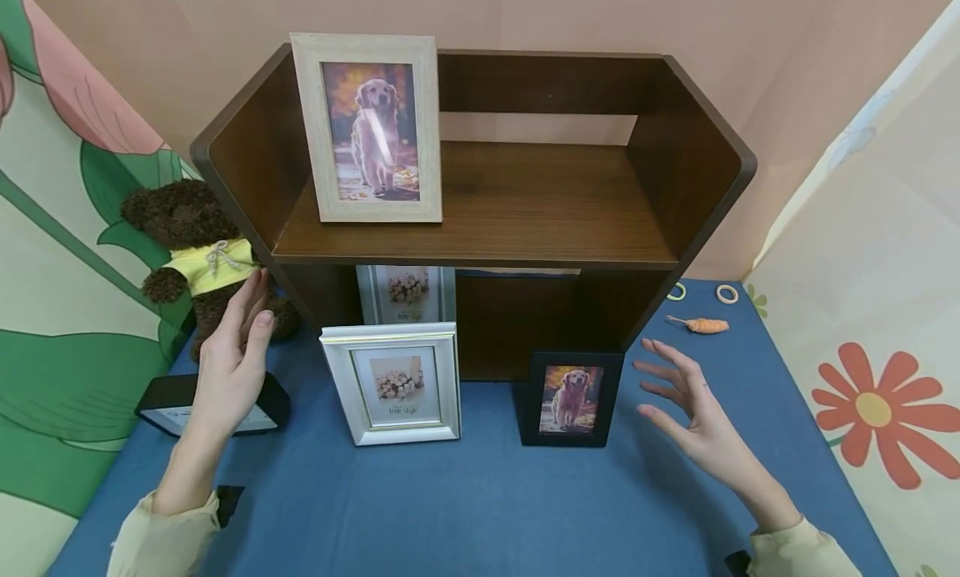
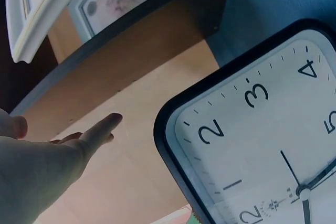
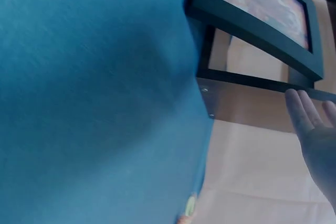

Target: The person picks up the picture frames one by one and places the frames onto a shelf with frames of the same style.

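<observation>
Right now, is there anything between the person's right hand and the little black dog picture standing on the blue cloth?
Nothing visible. The right hand hovers open just beside the black frame, with only bare blue cloth in the gap. The silver frame stands on its far side.

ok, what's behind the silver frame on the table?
Behind the silver frame, another flower-print frame stands in the shelf's lower bay. Its bottom edge is covered; anything further back is hidden.

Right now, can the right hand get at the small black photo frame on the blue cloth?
Probably yes: the right hand hovers open beside the black photo frame, with nothing between them.
</observation>
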### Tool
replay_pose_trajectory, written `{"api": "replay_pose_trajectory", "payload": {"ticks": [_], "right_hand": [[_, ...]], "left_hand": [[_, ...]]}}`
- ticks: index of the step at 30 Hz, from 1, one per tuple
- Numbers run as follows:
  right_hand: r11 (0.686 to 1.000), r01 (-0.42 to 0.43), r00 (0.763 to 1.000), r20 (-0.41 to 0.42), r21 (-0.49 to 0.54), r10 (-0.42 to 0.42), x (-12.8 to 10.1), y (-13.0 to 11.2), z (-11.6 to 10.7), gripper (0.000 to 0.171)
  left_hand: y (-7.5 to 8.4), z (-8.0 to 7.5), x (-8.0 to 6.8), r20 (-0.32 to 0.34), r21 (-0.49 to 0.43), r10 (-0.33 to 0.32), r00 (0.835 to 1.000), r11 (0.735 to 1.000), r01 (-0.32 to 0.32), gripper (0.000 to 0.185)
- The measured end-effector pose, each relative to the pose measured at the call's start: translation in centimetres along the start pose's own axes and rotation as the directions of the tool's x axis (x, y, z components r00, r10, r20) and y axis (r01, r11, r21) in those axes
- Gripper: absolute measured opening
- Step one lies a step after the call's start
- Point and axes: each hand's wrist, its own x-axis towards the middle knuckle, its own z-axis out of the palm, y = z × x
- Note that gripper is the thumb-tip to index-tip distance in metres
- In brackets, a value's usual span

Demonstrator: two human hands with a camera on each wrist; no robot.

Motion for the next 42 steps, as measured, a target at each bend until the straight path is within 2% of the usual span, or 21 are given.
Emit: {"api": "replay_pose_trajectory", "payload": {"ticks": [18, 26, 33, 42], "right_hand": [[0.998, -0.064, 0.998, 0.027, 0.000, 0.064, -0.4, 2.0, 2.2, 0.101], [0.997, -0.067, 0.996, 0.061, 0.031, 0.065, -0.1, 3.0, 2.8, 0.105], [0.996, -0.080, 0.994, 0.080, 0.038, 0.077, -0.1, 3.3, 3.1, 0.106], [0.996, -0.081, 0.993, 0.083, 0.038, 0.078, 0.0, 3.6, 3.5, 0.109]], "left_hand": [[0.1, 1.4, 1.0, 0.035, -0.066, 0.018, 0.999, 0.998, -0.015, 0.056], [0.2, 1.8, 1.2, 0.044, -0.056, 0.000, 0.999, 0.998, 0.002, 0.056], [0.3, 2.1, 1.3, 0.027, 0.002, -0.011, 1.000, 1.000, 0.011, 0.055], [0.2, 2.2, 1.2, 0.023, -0.015, -0.017, 1.000, 1.000, 0.018, 0.052]]}}
